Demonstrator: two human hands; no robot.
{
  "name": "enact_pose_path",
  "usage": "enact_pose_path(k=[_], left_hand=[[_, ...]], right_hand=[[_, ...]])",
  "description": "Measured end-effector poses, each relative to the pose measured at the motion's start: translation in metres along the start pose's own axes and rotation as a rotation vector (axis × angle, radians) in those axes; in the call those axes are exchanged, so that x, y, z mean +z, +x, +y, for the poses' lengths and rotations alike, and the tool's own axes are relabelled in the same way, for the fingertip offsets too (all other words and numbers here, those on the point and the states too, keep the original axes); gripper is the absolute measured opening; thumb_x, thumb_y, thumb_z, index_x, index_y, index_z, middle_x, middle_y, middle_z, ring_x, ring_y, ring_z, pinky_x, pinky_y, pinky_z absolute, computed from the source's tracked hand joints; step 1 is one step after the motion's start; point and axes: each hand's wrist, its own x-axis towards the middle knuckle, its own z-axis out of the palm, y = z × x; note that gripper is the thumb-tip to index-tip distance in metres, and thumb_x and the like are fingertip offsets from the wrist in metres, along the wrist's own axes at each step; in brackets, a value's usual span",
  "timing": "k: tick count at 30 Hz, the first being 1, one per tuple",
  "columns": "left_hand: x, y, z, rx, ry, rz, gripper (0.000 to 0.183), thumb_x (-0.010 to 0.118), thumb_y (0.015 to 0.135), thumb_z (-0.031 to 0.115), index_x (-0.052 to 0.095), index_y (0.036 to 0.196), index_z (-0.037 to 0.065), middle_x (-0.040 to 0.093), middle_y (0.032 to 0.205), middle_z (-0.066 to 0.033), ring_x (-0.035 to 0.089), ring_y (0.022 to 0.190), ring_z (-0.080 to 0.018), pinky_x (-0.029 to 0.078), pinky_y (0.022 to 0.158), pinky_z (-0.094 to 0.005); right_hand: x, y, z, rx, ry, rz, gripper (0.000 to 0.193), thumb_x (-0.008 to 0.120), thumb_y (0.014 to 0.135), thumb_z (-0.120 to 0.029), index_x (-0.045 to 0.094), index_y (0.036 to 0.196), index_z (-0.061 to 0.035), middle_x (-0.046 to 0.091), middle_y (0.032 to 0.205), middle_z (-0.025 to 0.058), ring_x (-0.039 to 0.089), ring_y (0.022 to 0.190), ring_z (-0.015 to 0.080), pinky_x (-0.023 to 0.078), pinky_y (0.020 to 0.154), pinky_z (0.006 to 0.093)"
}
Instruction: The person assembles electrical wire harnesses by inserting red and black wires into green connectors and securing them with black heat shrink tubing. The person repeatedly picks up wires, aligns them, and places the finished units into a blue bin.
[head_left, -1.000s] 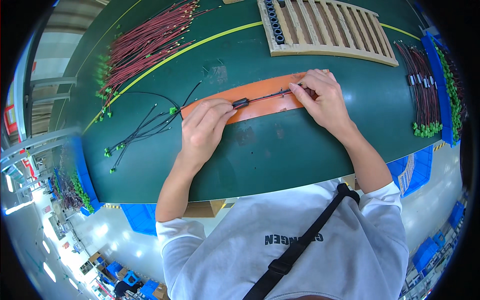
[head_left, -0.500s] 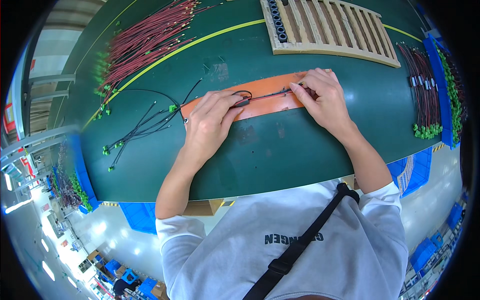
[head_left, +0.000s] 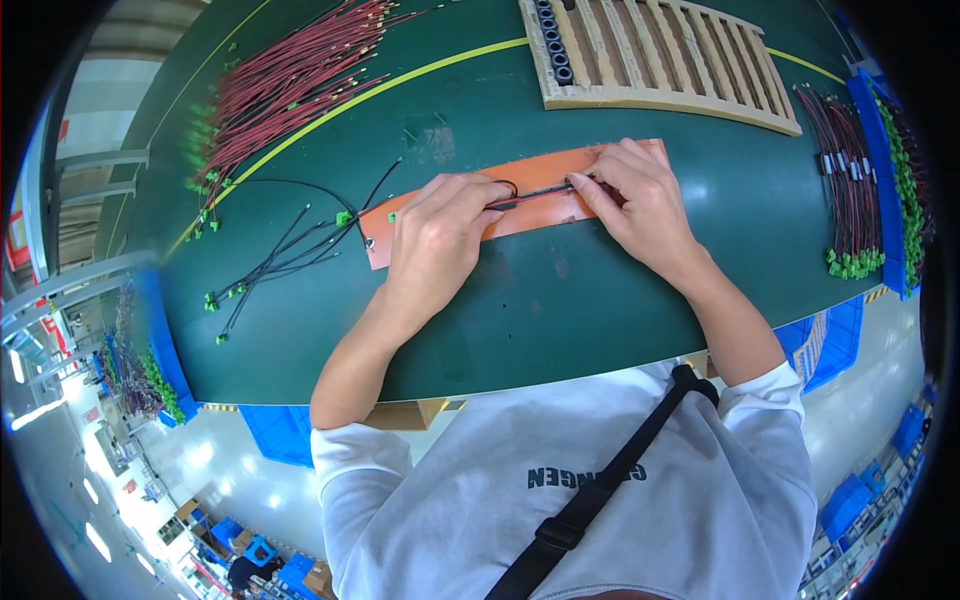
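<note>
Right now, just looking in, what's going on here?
The person's left hand grips a red-and-black wire bundle over an orange strip on a green table, while the right hand pinches it farther right. Black cables with green connectors lie to the left, with a pile of red wires farther off.

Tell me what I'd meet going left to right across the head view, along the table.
Table's left-end blue bin → black wires → left hand → right hand → white-banded wires → right-end blue bin.
</note>
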Motion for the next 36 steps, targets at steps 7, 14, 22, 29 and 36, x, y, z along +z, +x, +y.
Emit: enact_pose_path(k=[7,14,22,29,36], left_hand=[[0.015,0.011,-0.001,0.061,-0.069,0.008,0.019,0.076,0.079,-0.007,0.074,0.097,-0.001,0.075,0.099,-0.011,0.072,0.092,-0.0286,0.058,0.081,-0.0366],[0.028,0.025,0.007,-0.005,-0.167,-0.057,0.023,0.076,0.083,-0.009,0.068,0.103,-0.001,0.074,0.103,-0.0121,0.074,0.092,-0.0257,0.061,0.08,-0.0343],[0.042,0.023,0.012,-0.169,-0.383,0.047,0.03,0.075,0.08,-0.012,0.064,0.105,-0.001,0.069,0.097,-0.0145,0.072,0.087,-0.0293,0.061,0.071,-0.0373],[0.038,0.024,0.008,-0.045,-0.281,-0.047,0.033,0.074,0.082,-0.013,0.063,0.111,-0.002,0.068,0.105,-0.0148,0.075,0.095,-0.0269,0.066,0.078,-0.0336],[0.035,0.026,0.014,-0.25,-0.404,-0.077,0.035,0.075,0.084,-0.01,0.065,0.116,0.0,0.074,0.111,-0.0129,0.075,0.104,-0.0227,0.062,0.091,-0.0345]], right_hand=[[-0.006,-0.003,0.01,0.023,0.026,0.027,0.015,0.073,0.092,-0.013,0.067,0.082,-0.0033,0.066,0.081,0.0074,0.059,0.078,0.0257,0.044,0.078,0.0389],[-0.022,-0.008,0.02,0.085,-0.013,0.014,0.016,0.073,0.091,-0.011,0.065,0.081,-0.0038,0.06,0.076,0.0054,0.056,0.075,0.0246,0.043,0.076,0.0382],[-0.024,-0.008,0.024,0.075,-0.016,0.018,0.017,0.074,0.091,-0.011,0.063,0.081,-0.0047,0.058,0.078,0.0056,0.053,0.078,0.0255,0.041,0.075,0.0377],[-0.023,-0.009,0.027,0.064,-0.006,-0.004,0.017,0.073,0.092,-0.011,0.061,0.08,-0.005,0.056,0.077,0.0054,0.05,0.076,0.0254,0.039,0.075,0.0383],[-0.033,-0.014,0.033,0.265,0.158,-0.004,0.022,0.071,0.096,-0.013,0.061,0.078,-0.0037,0.047,0.067,0.0032,0.043,0.07,0.0205,0.037,0.075,0.0349]])
